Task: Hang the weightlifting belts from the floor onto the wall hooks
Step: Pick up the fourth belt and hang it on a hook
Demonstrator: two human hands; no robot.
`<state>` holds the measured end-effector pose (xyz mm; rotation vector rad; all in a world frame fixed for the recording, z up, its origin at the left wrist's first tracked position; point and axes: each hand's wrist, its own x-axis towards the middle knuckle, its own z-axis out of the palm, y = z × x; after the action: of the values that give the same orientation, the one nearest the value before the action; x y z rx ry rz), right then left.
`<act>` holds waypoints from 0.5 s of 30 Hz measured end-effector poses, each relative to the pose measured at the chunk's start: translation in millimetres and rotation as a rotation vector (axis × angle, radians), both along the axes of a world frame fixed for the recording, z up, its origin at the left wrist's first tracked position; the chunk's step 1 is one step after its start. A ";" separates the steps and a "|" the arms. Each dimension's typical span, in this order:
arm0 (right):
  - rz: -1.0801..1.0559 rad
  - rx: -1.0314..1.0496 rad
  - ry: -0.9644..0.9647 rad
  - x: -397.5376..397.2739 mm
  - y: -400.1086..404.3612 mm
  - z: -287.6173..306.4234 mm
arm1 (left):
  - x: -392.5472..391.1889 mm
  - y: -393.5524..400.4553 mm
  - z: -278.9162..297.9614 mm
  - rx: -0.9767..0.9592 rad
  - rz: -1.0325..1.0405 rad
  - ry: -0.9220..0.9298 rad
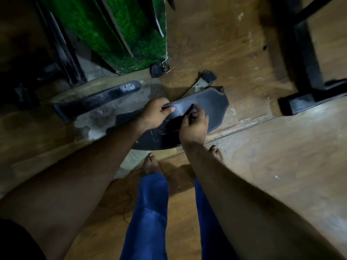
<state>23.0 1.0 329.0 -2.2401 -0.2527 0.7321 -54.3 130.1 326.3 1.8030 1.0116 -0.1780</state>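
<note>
A wide black weightlifting belt (210,107) is held low over the wooden floor in front of my bare feet. My left hand (154,114) grips its upper edge, thumb on the face. My right hand (195,124) pinches a fold or strap near the belt's middle. A second belt end with a metal buckle (160,69) lies on the floor by the green wall panel. Another strap end (208,76) pokes out just behind the held belt. No wall hooks are in view.
A green turf-covered panel (116,34) stands at the top left. A black machine foot with lettering (97,102) lies to the left of the belt. A black metal frame base (308,91) sits at right. Bare feet (152,164) and blue trousers (150,212) are below.
</note>
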 end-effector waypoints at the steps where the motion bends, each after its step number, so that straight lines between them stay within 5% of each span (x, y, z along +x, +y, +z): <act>1: -0.022 -0.003 -0.013 4.5 2.5 11.0 | 3.4 0.8 14.2 -0.020 0.028 -0.011; 7: -0.212 -0.100 0.026 32.2 4.4 83.0 | 4.6 7.5 104.8 -0.142 0.248 -0.102; 12: -0.538 0.284 0.643 43.5 13.6 163.5 | -1.7 1.8 197.0 -0.194 0.393 -0.192; 15: -0.476 0.389 0.859 50.3 22.1 212.9 | -9.4 1.8 247.9 -0.233 0.543 -0.210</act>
<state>73.3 23.1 541.9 -1.3756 0.4993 1.1675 -63.6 131.9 574.3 1.2563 1.2320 0.2165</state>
